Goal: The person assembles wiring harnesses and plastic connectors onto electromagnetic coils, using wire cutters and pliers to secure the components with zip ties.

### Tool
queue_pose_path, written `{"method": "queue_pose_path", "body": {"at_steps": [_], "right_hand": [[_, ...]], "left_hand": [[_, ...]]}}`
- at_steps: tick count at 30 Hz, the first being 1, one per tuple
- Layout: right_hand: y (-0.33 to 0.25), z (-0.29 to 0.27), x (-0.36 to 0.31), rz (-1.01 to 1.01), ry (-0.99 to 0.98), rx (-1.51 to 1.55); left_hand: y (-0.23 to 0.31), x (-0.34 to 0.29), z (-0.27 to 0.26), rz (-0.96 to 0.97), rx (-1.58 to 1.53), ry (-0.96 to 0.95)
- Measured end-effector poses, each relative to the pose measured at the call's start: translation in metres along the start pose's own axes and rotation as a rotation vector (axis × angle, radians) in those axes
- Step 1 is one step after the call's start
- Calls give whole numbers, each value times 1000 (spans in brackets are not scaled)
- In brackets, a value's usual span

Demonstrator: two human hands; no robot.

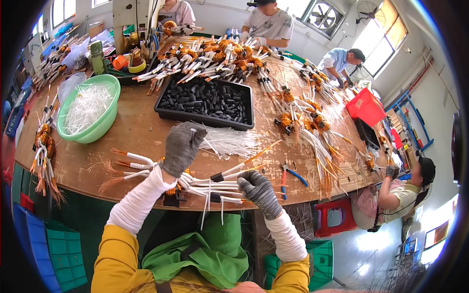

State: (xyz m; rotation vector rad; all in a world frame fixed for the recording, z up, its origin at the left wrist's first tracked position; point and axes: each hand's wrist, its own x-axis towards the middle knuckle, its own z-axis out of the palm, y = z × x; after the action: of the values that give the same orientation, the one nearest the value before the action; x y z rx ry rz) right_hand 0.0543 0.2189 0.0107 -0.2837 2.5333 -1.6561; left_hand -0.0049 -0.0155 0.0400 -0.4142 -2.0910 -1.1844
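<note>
In front of me at the table's near edge lies a copper-wound coil, mostly hidden, with white-sleeved wires running both ways and frayed copper ends on the left. Black sleeves sit on some wires, and thin white cable ties hang down across the right-hand bundle. My left hand, in a grey glove, is raised over the bundle with curled fingers; a small white tip shows at them, too small to name. My right hand, also gloved, is closed at the right ends of the white-sleeved wires.
Beyond my hands are loose white cable ties, a black tray of black sleeves and a green basin of white strips. Pliers lie at right. Wire coils pile up behind. Several co-workers sit around the table.
</note>
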Motion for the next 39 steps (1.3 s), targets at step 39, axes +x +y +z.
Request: {"method": "queue_pose_path", "body": {"at_steps": [39], "right_hand": [[16,17,-3,437,-311,491]], "left_hand": [[22,-90,37,-98,-134,-113]]}}
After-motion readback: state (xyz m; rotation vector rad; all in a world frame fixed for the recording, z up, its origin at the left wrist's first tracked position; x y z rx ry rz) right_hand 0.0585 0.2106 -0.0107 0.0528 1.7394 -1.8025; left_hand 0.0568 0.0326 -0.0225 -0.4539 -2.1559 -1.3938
